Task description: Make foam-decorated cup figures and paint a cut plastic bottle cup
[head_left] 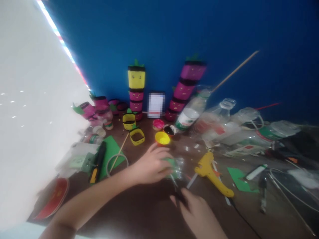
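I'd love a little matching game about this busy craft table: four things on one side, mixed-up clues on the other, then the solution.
Things:
1. left hand
2. right hand
3. glue gun
4. black-and-orange cutter

Clues:
A. yellow, lying on the table
B. around a dark handle
C. beside a green sheet
D. at a clear plastic piece

Pairs: 1-D, 2-B, 3-A, 4-C

Left forearm (99, 192), in from 7 o'clock: bare, slim, tapering to the wrist. Line across it near frame edge; fold or hem, can't tell. Left grip (154, 164): bare, slender fingers. Right grip (191, 204), 5 o'clock: bare, fingers blurred.
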{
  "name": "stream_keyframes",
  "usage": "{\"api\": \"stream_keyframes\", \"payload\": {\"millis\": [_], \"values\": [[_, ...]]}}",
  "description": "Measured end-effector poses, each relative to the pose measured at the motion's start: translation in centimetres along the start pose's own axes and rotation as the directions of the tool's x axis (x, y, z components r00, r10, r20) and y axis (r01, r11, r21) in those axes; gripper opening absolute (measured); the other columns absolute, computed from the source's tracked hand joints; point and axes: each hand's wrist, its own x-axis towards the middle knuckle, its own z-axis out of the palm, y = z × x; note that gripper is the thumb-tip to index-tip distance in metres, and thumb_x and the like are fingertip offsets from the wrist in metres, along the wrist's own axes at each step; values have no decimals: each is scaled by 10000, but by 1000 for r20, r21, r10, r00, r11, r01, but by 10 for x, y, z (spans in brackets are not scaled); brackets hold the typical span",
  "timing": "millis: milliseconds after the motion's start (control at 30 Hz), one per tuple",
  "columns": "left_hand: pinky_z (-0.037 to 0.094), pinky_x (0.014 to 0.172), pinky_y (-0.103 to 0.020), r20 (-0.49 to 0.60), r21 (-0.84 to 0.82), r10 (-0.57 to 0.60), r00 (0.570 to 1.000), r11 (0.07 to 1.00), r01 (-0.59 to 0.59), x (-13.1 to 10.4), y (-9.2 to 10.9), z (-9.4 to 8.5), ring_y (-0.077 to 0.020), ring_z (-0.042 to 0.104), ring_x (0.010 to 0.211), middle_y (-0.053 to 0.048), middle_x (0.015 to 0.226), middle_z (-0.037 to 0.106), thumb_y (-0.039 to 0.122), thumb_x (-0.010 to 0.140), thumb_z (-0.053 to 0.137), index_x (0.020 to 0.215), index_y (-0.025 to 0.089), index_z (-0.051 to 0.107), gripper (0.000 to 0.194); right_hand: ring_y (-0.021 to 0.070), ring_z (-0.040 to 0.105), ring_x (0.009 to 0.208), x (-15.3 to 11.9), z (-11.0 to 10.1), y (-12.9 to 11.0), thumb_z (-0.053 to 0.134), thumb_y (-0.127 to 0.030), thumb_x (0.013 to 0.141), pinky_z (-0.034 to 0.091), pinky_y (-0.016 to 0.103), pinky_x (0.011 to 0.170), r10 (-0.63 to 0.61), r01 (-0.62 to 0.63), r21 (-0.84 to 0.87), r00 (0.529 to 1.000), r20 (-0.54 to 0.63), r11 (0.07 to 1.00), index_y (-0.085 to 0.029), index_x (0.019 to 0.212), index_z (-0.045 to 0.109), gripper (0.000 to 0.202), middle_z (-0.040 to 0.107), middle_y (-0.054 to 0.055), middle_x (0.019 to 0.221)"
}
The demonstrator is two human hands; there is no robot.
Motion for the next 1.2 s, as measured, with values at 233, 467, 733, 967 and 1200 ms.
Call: {"api": "stream_keyframes", "payload": {"millis": [233, 467, 733, 967, 1200], "values": [[343, 953, -320, 156, -160, 31, 987, 987, -5, 7, 0, -2, -141, 586, 839, -19, 815, 654, 219, 822, 514, 715, 186, 628, 160, 221, 655, 644, -1, -1, 4, 436, -384, 847, 366, 255, 537, -43, 43, -123, 999, -4, 992, -234, 724, 546, 223, 681, 47, 686], [432, 725, -235, -32, -561, -362, 932, 778, 283, 2, -2, 16, -140, 580, 769, -54, 815, 645, 272, 827, 524, 751, 152, 662, 198, 249, 655, 642, -5, -10, 5, 449, -411, 828, 356, 269, 521, 31, -30, -220, 1000, 2, 975, -238, 773, 590, 229, 686, 56, 680], [442, 658, -242, 63, -911, -803, 592, 196, 363, 1, -10, 52, -120, 558, 634, -24, 644, 632, 418, 727, 646, 739, 125, 683, 295, 166, 559, 527, 8, -15, 13, 521, -468, 776, 366, 236, 492, 14, 8, 182, 993, -121, 983, -196, 666, 602, 304, 604, 15, 547], [458, 686, -254, 138, -954, -794, 591, 54, 295, -3, -9, 56, -127, 584, 667, -56, 705, 676, 435, 696, 686, 775, 118, 711, 328, 136, 525, 567, 27, -6, -3, 532, -455, 772, 394, 218, 532, -53, 84, 301, 992, -110, 950, -159, 665, 611, 324, 601, 11, 597], [451, 631, -237, 147, -920, -763, 629, 129, 371, -3, -4, 52, -129, 569, 640, -55, 668, 667, 451, 709, 658, 703, 109, 707, 346, 144, 520, 540, 29, -11, -10, 503, -473, 785, 383, 230, 517, -47, 66, 130, 989, -142, 989, -183, 669, 604, 329, 600, 19, 575]]}}
